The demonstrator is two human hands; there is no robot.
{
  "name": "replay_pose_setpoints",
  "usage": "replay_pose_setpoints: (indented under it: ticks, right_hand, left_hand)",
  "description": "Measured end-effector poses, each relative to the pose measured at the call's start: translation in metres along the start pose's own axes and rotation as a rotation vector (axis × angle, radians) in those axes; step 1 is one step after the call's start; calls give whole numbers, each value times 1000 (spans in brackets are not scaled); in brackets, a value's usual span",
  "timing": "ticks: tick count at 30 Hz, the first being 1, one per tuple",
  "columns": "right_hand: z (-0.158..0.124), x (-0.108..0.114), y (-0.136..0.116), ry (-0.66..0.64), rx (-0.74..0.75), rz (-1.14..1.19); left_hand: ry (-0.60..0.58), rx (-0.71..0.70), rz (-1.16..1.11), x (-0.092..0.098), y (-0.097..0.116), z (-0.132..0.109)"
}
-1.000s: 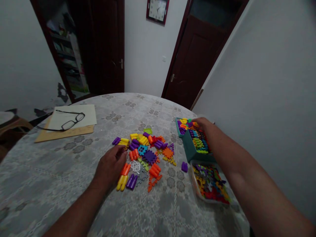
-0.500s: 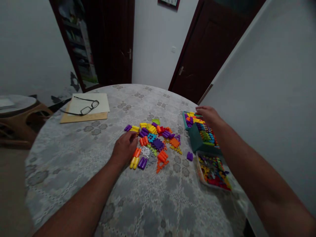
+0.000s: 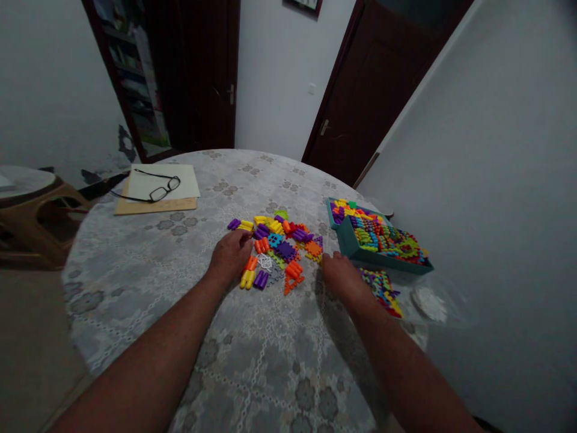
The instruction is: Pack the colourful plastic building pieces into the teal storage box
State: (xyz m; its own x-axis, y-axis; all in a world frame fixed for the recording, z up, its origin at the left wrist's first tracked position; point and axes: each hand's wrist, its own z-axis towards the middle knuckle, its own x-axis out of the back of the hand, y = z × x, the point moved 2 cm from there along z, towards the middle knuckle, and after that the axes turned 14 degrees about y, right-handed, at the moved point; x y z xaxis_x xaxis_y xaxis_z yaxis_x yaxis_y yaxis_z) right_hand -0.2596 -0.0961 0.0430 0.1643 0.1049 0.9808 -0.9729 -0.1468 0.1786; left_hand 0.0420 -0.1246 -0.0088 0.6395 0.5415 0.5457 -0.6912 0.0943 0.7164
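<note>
My left hand (image 3: 229, 255) rests on the table at the left edge of a loose spread of plastic building pieces, fingers loosely bent with a gap by the thumb. Close to its fingertips lie a yellow piece (image 3: 246, 225), an orange piece (image 3: 261, 245) and an orange-and-yellow piece (image 3: 247, 278). My right hand (image 3: 340, 272) is low over the table on the right of the spread, fingers curled in. Whatever they hold is hidden. Just left of it are an orange square (image 3: 312, 248) and a yellow piece (image 3: 312, 258). A purple square (image 3: 286, 251) lies mid-spread.
At right stand a teal box (image 3: 378, 260) of colourful pieces, its teal lid (image 3: 332, 218) with more pieces, and a container of small pieces (image 3: 383, 288) partly behind my right arm. Glasses (image 3: 158, 193) lie on papers (image 3: 187, 180) at the far left.
My right hand has come back from the teal box, down and left to the spread's right side, covering where a lone purple piece lay. My left hand stays about where it was.
</note>
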Motion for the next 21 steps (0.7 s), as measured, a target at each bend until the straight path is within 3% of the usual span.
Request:
replay_pose_setpoints:
  ticks: [3, 12, 21]
  right_hand:
    - [0, -11, -1, 4, -19, -6]
    - [-10, -13, -3, 18, -9, 61]
    - [-3, 4, -22, 231, 29, 619]
  left_hand:
    - [-8, 12, -13, 1, 0, 0]
    - [-21, 14, 8, 0, 2, 1]
    - [-33, -5, 5, -3, 0, 1]
